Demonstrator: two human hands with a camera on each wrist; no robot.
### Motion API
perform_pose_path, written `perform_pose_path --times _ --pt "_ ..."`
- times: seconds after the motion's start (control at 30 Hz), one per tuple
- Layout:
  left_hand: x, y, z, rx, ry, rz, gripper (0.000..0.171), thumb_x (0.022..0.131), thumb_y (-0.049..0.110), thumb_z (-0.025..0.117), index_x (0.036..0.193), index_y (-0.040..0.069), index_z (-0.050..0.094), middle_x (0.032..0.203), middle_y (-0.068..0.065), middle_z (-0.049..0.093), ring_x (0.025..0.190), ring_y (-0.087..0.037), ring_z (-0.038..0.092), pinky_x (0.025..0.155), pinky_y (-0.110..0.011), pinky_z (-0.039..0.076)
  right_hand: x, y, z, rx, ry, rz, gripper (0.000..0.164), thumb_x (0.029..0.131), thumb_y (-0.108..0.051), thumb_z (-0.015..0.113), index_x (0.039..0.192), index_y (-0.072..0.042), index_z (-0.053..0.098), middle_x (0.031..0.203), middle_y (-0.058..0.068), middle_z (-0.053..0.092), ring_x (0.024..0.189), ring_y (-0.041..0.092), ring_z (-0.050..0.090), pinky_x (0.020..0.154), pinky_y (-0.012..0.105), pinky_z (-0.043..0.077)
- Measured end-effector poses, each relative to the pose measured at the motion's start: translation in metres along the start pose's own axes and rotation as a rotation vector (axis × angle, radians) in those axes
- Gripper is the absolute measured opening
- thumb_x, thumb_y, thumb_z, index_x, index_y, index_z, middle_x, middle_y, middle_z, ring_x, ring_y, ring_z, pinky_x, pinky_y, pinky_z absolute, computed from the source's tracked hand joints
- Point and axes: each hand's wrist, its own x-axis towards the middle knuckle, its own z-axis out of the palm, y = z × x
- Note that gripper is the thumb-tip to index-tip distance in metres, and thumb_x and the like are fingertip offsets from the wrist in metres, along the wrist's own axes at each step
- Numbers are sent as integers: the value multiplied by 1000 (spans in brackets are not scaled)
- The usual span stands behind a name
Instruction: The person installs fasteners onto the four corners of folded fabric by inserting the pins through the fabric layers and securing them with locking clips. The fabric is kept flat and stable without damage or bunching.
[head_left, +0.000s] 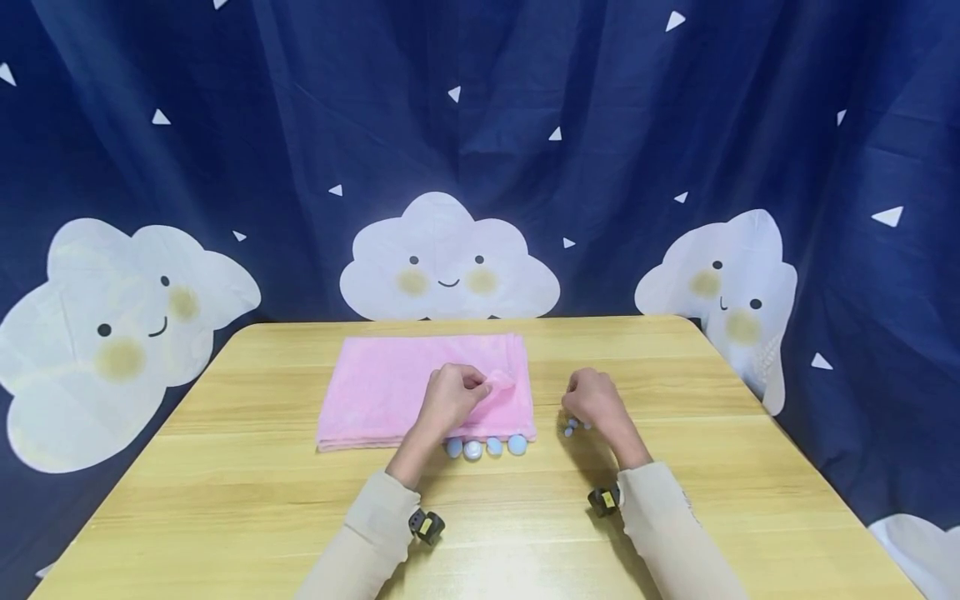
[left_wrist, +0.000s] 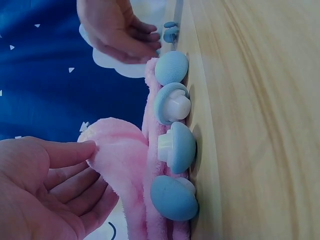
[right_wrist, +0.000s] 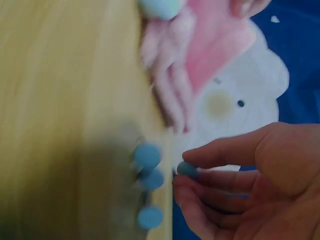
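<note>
A folded pink plush blanket lies on the table. My left hand pinches a raised fold of it between thumb and fingertips near its right end. Along the front edge sit several light blue mushroom-shaped clips; in the left wrist view some show white stems beneath a blue cap. To the right of the blanket, my right hand is low over the table. A small blue round-headed piece is pinched between its thumb and fingers, and similar blue heads lie just beside it.
The wooden table has rounded far corners. Behind it hangs a dark blue curtain with cloud and triangle prints. Both sleeves carry small black wrist cameras close above the tabletop.
</note>
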Motion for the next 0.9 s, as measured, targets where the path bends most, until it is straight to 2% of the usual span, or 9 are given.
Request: perform_pose_path --times 0.07,0.2,0.37,0.5,0.63,0.73,0.9 --pt "0 0 0 -2 0 -4 6 84 13 76 85 7 76 80 0 73 77 -16 65 74 -38 55 -1 -6 -3 28 5 -43 12 76 -2 58 68 -10 60 63 1 56 52 17 48 51 30 43" --pt "0 0 1 -9 5 -4 6 83 13 77 86 8 75 80 -1 73 75 -16 65 73 -38 55 -4 -18 -6 99 10 -90 7 83 -6 60 82 -8 67 69 2 62 55 18 52 54 33 46" --pt "1 -1 3 -20 22 -2 8 82 12 77 88 9 75 79 -1 73 75 -15 66 75 -38 54 -8 -31 -2 208 27 -126 5 85 -8 65 83 -9 70 71 2 65 58 16 56 52 30 47" --pt "1 -2 4 -40 40 22 5 81 10 77 87 10 76 80 2 73 76 -12 65 75 -38 54 -10 -40 3 324 -42 -133 4 87 -9 67 84 -10 70 73 6 66 62 21 60 50 28 46" --pt "1 -1 4 -79 43 34 7 81 7 77 88 8 76 80 -1 73 75 -12 66 74 -37 55 -12 -48 8 486 -122 -134 4 87 -5 66 89 -3 70 74 13 67 66 31 64 57 38 56" --pt "1 0 4 -103 32 25 9 80 6 77 89 7 75 81 -2 73 76 -13 68 74 -37 56 -12 -51 13 589 -143 -146 8 87 -2 66 93 3 70 77 14 68 69 32 65 65 46 58" --pt "1 1 4 -113 14 0 11 80 5 77 90 7 75 84 -4 73 78 -14 69 73 -35 57 -12 -55 20 654 -136 -160 9 87 0 66 93 5 70 76 14 67 67 28 64 65 44 57"
